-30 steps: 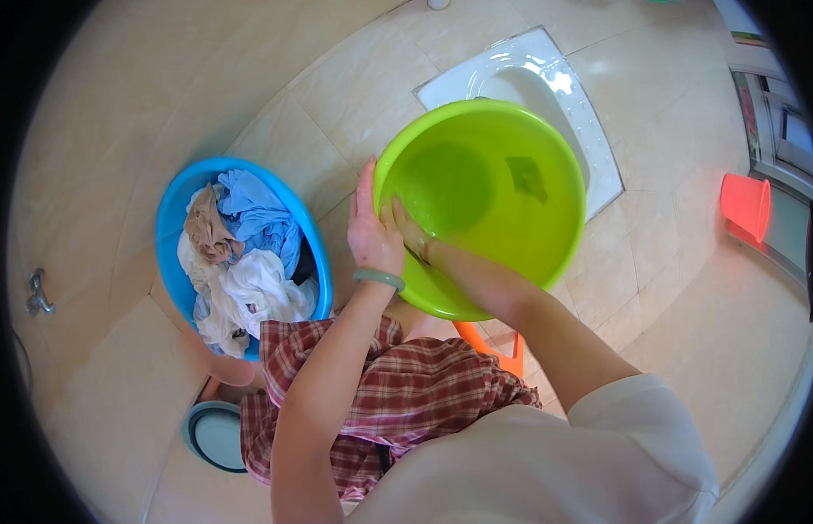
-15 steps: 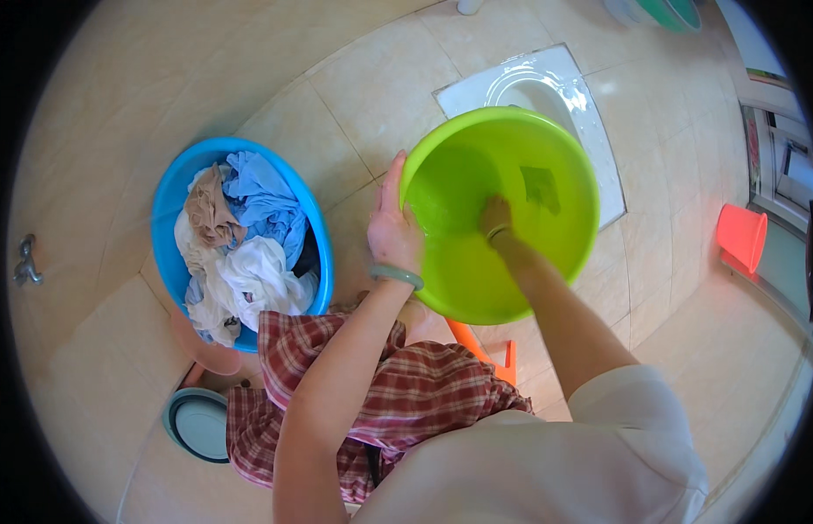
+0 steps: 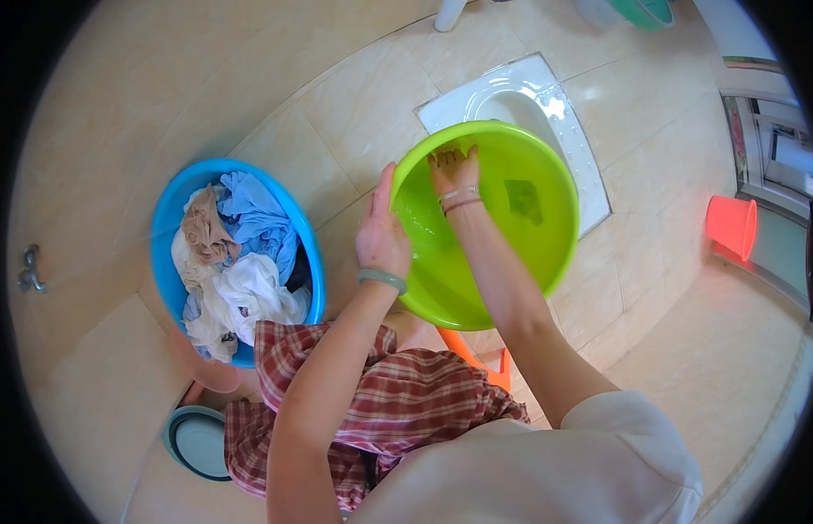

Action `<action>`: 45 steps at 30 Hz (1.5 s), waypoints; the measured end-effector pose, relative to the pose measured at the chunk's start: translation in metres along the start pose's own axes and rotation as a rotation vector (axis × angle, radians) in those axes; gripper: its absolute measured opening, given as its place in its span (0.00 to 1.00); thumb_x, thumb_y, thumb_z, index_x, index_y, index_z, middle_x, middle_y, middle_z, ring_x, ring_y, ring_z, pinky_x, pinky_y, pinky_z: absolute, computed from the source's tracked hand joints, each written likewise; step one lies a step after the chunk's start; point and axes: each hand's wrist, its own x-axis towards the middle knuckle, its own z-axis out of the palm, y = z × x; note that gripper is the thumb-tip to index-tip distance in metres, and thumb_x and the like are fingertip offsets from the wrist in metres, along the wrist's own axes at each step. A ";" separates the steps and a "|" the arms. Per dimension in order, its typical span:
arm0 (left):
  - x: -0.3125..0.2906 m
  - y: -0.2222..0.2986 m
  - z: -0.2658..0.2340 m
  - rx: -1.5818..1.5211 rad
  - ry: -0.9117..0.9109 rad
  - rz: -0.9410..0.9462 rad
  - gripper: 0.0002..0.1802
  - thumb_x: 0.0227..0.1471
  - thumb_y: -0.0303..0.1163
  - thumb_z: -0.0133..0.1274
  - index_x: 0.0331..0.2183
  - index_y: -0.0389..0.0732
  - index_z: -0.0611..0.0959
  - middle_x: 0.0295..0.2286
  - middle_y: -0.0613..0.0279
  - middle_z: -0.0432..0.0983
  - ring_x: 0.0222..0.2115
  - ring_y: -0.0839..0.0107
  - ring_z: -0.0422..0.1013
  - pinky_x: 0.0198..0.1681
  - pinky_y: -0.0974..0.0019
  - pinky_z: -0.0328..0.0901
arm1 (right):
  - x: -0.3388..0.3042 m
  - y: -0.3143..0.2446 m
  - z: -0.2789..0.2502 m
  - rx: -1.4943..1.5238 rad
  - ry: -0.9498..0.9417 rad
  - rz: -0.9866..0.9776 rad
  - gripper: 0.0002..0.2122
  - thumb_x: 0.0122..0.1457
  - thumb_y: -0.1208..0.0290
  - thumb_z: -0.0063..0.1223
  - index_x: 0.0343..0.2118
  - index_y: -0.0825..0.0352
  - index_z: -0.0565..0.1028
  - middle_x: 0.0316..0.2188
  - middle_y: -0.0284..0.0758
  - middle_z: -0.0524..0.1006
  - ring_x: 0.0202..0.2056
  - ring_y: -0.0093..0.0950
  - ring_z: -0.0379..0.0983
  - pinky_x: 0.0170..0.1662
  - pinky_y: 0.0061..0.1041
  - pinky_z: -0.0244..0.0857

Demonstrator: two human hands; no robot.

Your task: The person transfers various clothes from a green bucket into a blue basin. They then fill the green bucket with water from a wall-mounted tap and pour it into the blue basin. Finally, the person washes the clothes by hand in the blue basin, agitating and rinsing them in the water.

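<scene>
A lime-green plastic basin [image 3: 546,253] is in front of me, with wet glints inside and a dark square patch [image 3: 523,202] on its inner surface. My left hand [image 3: 384,236], wearing a pale green bangle [image 3: 383,279], lies flat along the basin's left outer side, fingers stretched. Inside the basin, my right hand [image 3: 454,172] is near the far wall with its fingers apart and nothing visible in them. Bracelets [image 3: 460,198] circle that wrist. Whether the fingertips touch the wall is hard to tell.
At left stands a blue tub [image 3: 160,253] of crumpled white, blue and tan clothes [image 3: 258,218]. An orange stool [image 3: 499,371] shows below the basin; a white squat toilet [image 3: 590,183] lies beyond. Around are a grey-green basin [image 3: 199,442], a wall tap [image 3: 31,269] and a coral bucket [image 3: 731,225].
My right hand has moved from the basin's middle up to its far left wall, its fingers now showing. My left hand stays on the side. The view has shifted slightly.
</scene>
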 end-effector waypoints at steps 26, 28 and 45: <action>-0.004 0.002 0.015 -0.158 0.092 -0.085 0.37 0.44 0.12 0.45 0.55 0.51 0.65 0.48 0.49 0.68 0.44 0.54 0.70 0.44 0.62 0.65 | -0.087 -0.169 0.024 -2.431 -0.145 -1.475 0.27 0.56 0.57 0.48 0.56 0.66 0.58 0.54 0.40 0.63 0.57 0.35 0.56 0.60 0.36 0.47; -0.007 -0.003 0.018 -0.160 0.153 -0.019 0.35 0.46 0.14 0.44 0.55 0.52 0.65 0.47 0.51 0.70 0.44 0.55 0.70 0.44 0.63 0.66 | -0.105 -0.185 -0.011 -2.269 0.005 -1.175 0.28 0.56 0.62 0.49 0.57 0.66 0.55 0.54 0.43 0.62 0.56 0.39 0.57 0.58 0.36 0.51; -0.007 -0.050 0.000 -1.079 -0.459 -0.435 0.46 0.53 0.67 0.20 0.57 0.39 0.62 0.53 0.59 0.63 0.54 0.64 0.58 0.57 0.65 0.51 | -0.198 0.015 -0.040 -2.154 -0.478 -0.978 0.36 0.58 0.50 0.40 0.60 0.72 0.46 0.57 0.51 0.56 0.57 0.42 0.55 0.56 0.34 0.53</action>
